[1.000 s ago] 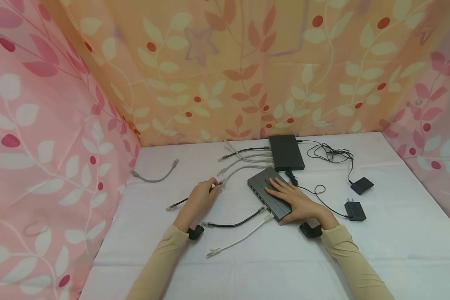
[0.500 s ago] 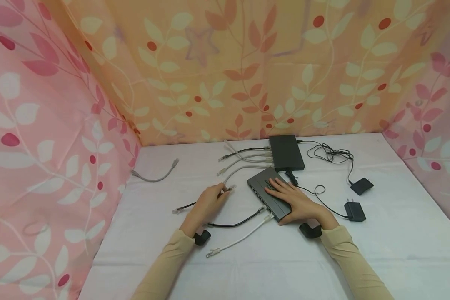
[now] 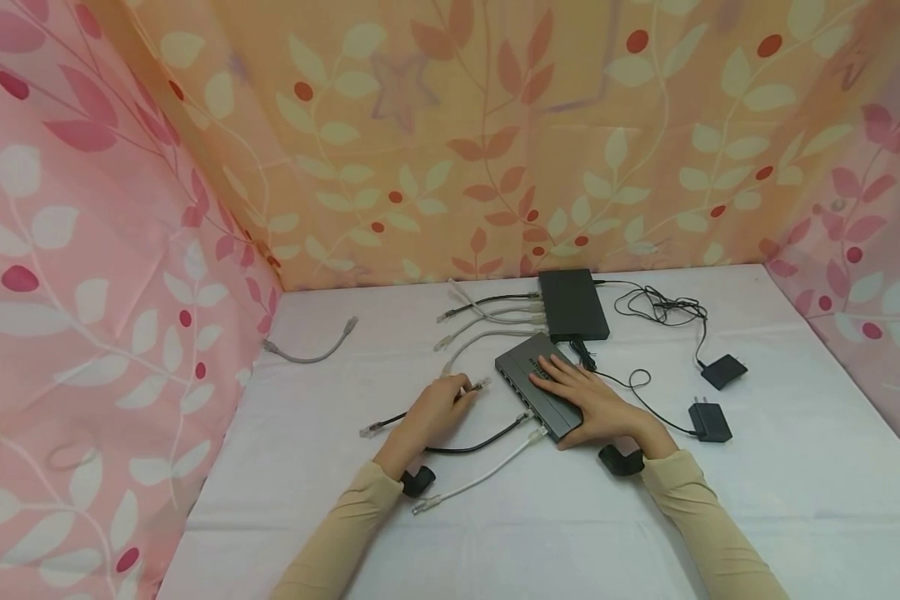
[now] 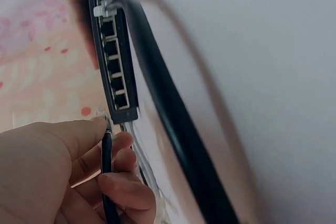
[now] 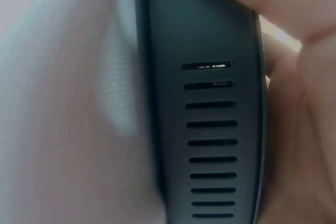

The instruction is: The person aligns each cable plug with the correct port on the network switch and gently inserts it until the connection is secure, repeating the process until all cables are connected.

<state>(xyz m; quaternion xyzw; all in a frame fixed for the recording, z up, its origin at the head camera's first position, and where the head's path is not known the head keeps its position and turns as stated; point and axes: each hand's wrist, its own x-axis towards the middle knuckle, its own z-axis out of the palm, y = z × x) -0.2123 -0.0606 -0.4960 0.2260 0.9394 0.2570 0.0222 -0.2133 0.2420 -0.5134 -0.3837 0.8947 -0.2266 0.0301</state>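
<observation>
My left hand (image 3: pixel 437 412) pinches a short black Ethernet cable (image 4: pixel 107 153) just behind its clear plug. That plug is close to the port side of a grey network switch (image 3: pixel 521 360), near its far end; the cable's other end trails left. Flat over the switch lies my right hand (image 3: pixel 588 402), fingers spread on its top and thumb at the near end. A second black Ethernet cable (image 3: pixel 468 451) and a white Ethernet cable (image 3: pixel 480 482) are plugged into ports toward the near end. Several ports between show in the left wrist view. Slotted vents (image 5: pixel 211 124) fill the right wrist view.
Behind stands a black box (image 3: pixel 573 304) with several cables plugged into its left side. Two power adapters (image 3: pixel 711 422) with thin cords lie at the right. A loose grey Ethernet cable (image 3: pixel 315 360) lies at the back left. Patterned curtains (image 3: pixel 420 150) border the white table (image 3: pixel 570 533).
My left hand has moved right and slightly nearer with the black Ethernet cable, bringing its plug close to the switch. My right hand and the switch have stayed in place.
</observation>
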